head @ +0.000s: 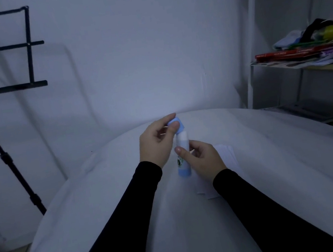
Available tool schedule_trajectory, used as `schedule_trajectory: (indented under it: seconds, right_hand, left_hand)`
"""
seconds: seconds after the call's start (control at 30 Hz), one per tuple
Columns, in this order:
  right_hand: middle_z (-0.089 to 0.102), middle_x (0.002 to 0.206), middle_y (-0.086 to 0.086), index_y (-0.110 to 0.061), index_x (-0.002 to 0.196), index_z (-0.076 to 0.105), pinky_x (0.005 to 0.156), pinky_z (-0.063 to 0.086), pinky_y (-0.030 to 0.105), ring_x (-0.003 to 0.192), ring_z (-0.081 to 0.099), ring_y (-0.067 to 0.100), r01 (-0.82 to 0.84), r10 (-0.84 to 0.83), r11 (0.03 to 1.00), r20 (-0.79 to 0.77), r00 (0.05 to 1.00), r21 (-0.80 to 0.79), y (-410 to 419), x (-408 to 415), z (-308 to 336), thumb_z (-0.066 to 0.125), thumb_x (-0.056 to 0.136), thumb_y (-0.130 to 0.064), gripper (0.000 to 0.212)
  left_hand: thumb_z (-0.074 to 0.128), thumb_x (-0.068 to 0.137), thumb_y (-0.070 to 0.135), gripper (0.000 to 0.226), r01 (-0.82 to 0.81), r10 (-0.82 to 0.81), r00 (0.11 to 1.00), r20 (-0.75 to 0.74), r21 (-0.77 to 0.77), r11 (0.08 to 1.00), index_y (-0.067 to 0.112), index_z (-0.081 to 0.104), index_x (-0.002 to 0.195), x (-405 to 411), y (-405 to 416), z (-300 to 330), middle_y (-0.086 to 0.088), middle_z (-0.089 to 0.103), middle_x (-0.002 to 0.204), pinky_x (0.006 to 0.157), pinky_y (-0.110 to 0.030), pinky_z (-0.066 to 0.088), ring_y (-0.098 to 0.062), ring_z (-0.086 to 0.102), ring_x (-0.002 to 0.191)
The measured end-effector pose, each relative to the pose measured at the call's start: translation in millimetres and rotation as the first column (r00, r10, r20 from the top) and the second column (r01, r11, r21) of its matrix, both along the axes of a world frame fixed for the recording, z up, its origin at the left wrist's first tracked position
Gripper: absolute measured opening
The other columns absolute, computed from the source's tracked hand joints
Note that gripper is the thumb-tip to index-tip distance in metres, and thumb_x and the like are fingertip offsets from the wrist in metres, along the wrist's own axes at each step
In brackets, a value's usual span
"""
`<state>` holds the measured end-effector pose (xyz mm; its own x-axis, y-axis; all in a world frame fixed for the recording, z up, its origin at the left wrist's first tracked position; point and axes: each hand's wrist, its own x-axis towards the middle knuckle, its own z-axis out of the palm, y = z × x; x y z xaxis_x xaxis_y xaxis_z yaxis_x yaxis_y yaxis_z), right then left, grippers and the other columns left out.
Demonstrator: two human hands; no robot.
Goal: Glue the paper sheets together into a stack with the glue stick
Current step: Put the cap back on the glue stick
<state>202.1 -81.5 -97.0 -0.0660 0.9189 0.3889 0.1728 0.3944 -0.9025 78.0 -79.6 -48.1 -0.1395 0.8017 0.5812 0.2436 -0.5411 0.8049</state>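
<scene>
Both hands are clamped on the blue-and-white plastic glue stick (183, 156), held upright above the worktop: right hand (203, 160) grips the barrel, left hand (156, 141) pinches the light blue cap (176, 124). Looks light, rigid, a bit slick, so grab it mid-barrel. The thin white paper sheets (228, 155) are floppy, lying just right on the white cloth-covered worktop (107, 200). Dim room, black tripod stand (1, 152), cluttered shelf (303, 56).
</scene>
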Motion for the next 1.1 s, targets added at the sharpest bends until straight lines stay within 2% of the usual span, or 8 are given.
schedule_trajectory:
  seconds: [0.13,0.33,0.5,0.7,0.87,1.0,1.03,1.1]
  right_hand:
    - [0.056,0.062,0.011,-0.013,0.085,0.069,0.053,0.036,0.024,0.052,0.042,0.010,-0.011,0.009,1.000,0.075,0.997,0.028,-3.7,-2.3,0.1,0.065,0.086,-0.036,0.024]
    - [0.056,0.060,0.002,-0.013,0.085,0.069,0.051,0.035,0.019,0.048,0.041,0.006,-0.005,0.001,0.999,0.100,0.995,0.039,-4.8,-1.7,0.8,0.065,0.086,-0.035,0.023]
    - [0.050,0.061,0.007,-0.015,0.079,0.066,0.053,0.034,0.024,0.053,0.040,0.012,0.010,-0.018,0.998,0.109,0.994,0.065,-6.1,-5.4,-2.6,0.066,0.086,-0.034,0.021]
    - [0.048,0.060,-0.001,-0.013,0.077,0.065,0.052,0.031,0.019,0.052,0.038,0.008,-0.002,-0.007,0.998,0.148,0.989,0.063,-7.5,-4.0,-3.3,0.066,0.085,-0.035,0.024]
    - [0.046,0.055,-0.009,-0.017,0.076,0.063,0.050,0.032,0.014,0.049,0.040,0.005,0.017,-0.028,0.996,0.130,0.991,0.088,-9.2,-3.4,-1.5,0.065,0.087,-0.030,0.017]
    - [0.054,0.061,-0.001,-0.014,0.082,0.066,0.051,0.032,0.016,0.052,0.040,0.007,0.045,-0.058,0.993,0.114,0.992,0.108,-7.1,-1.9,0.3,0.064,0.087,-0.032,0.019]
    - [0.056,0.063,0.000,-0.012,0.082,0.067,0.051,0.033,0.016,0.052,0.041,0.007,0.044,-0.057,0.993,0.117,0.992,0.109,-6.6,-1.6,0.4,0.064,0.087,-0.032,0.020]
    - [0.057,0.056,-0.009,-0.011,0.079,0.066,0.050,0.032,0.013,0.049,0.043,0.005,0.034,-0.048,0.994,0.125,0.991,0.107,-8.0,-0.3,1.6,0.065,0.087,-0.029,0.020]
  left_hand:
    - [0.064,0.090,0.019,0.020,-0.027,0.029,0.997,-0.072,0.025,0.999,0.028,0.069,0.107,-1.2,-5.5,-3.3,0.005,0.068,0.101,0.076,-0.012,0.048,0.002,0.061,0.084]
    - [0.066,0.089,0.019,0.020,0.025,-0.024,0.994,-0.106,0.006,1.000,0.034,0.068,0.101,-6.8,-5.7,-2.2,0.001,0.069,0.102,0.078,-0.020,0.052,-0.009,0.064,0.087]
    - [0.068,0.087,0.020,0.014,0.084,-0.084,0.996,0.003,-0.090,0.992,0.029,0.072,0.098,-10.7,-3.7,-3.6,0.000,0.073,0.095,0.083,-0.030,0.054,-0.014,0.067,0.085]
    - [0.068,0.086,0.012,0.016,0.119,-0.118,0.993,0.010,-0.068,0.991,0.015,0.072,0.101,-14.7,-3.0,-7.4,0.000,0.072,0.091,0.076,-0.015,0.051,-0.002,0.065,0.081]
    - [0.063,0.089,0.005,0.018,0.153,-0.155,0.985,-0.075,-0.035,0.988,0.017,0.071,0.098,-13.1,-4.0,-9.7,-0.004,0.071,0.097,0.078,-0.016,0.050,-0.005,0.064,0.085]
    - [0.062,0.090,0.021,0.014,0.194,-0.198,0.980,-0.034,-0.088,0.977,0.026,0.070,0.100,-8.4,-5.6,-3.8,-0.007,0.070,0.099,0.079,-0.028,0.052,-0.013,0.062,0.086]
    - [0.063,0.090,0.025,0.013,0.182,-0.187,0.982,-0.036,-0.103,0.978,0.028,0.071,0.099,-7.2,-5.6,-2.5,-0.004,0.071,0.101,0.077,-0.028,0.051,-0.013,0.061,0.086]
    - [0.070,0.085,0.025,0.009,0.138,-0.144,0.989,-0.035,-0.144,0.980,0.026,0.072,0.094,-6.2,-6.0,0.3,0.004,0.071,0.095,0.072,-0.022,0.049,-0.010,0.059,0.081]
